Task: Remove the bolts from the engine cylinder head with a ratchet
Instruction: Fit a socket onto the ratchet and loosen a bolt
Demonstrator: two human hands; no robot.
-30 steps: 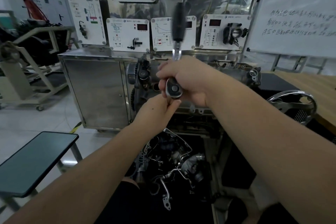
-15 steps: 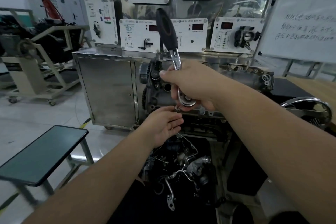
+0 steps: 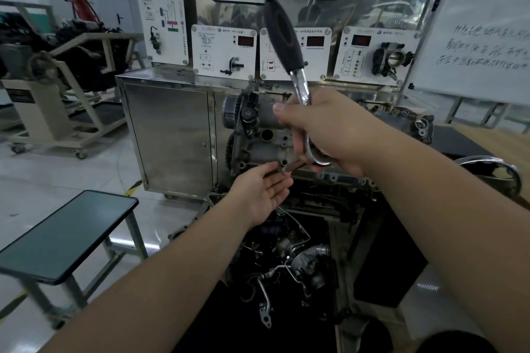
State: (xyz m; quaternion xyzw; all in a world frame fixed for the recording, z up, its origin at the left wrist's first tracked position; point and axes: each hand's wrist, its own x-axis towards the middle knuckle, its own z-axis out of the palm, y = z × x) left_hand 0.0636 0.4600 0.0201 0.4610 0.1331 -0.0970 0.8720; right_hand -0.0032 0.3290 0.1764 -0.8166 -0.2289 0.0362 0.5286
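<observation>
**Ratchet held handle-up over an open palm**

The right hand (image 3: 329,129) grips the chrome-shanked ratchet with a black rubber handle (image 3: 298,77) near its head, handle pointing up. Just below, the left hand (image 3: 262,193) lies palm-up, fingers relaxed, under a small steel bolt (image 3: 292,166). Behind both hands stands the grey cast-metal cylinder head (image 3: 266,140).

Your right hand (image 3: 329,129) hides the chrome ratchet's (image 3: 304,94) head; the small metal piece (image 3: 289,168) at your left fingertips (image 3: 282,180) is too blurred to identify.
</observation>
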